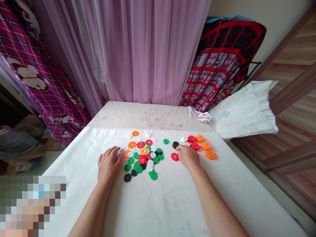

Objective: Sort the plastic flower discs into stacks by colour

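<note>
My left hand (108, 161) rests on the table with its fingers loosely spread, just left of a mixed heap of notched plastic discs (142, 159) in green, red, white, orange and black. It holds nothing. My right hand (189, 157) is curled, its fingertips together at the lower edge of a black notched disc (175, 144). Part of its grip is hidden from view. A red disc (175, 157) lies just left of that hand, and a green disc (165, 141) lies farther left. Beyond the fingers are white discs (184, 139), red discs (192, 139) and orange discs (206, 145).
A white cloth covers the table (153, 210). At its right edge stands a pale bag (247, 112), with a small patterned box (203, 116) beside it. Purple curtains (148, 49) hang behind. A red and black cloth (214, 62) drapes at the back right.
</note>
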Demonstrator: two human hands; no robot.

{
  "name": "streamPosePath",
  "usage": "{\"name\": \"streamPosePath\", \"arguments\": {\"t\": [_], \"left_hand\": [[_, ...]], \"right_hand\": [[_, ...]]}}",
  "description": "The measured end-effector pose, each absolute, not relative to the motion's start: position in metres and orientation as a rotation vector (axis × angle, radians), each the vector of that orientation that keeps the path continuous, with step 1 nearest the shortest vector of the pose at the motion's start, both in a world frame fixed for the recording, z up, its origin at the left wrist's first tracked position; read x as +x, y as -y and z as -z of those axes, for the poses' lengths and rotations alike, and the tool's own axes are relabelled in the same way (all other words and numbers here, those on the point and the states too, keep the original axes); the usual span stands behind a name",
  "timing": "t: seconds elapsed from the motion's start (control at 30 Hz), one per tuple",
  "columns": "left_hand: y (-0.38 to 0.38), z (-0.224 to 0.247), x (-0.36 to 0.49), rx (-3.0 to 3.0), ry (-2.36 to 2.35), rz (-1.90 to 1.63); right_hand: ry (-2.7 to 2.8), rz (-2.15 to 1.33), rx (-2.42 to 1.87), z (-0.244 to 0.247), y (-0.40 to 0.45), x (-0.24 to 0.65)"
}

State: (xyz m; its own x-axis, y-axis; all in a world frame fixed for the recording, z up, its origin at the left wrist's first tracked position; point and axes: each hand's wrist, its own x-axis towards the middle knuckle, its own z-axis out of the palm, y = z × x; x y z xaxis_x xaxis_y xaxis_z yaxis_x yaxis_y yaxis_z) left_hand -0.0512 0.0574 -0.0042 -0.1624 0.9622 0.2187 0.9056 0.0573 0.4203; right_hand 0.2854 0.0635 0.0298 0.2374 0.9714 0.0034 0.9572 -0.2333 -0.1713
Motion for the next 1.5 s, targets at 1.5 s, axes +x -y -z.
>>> {"name": "streamPosePath", "arguments": {"t": [1.5], "left_hand": [[-0.056,0.004,-0.050,1.932,-2.172,-0.761]], "right_hand": [[2.059,-0.149,-2.206,-0.065,-0.128,0.267]]}}
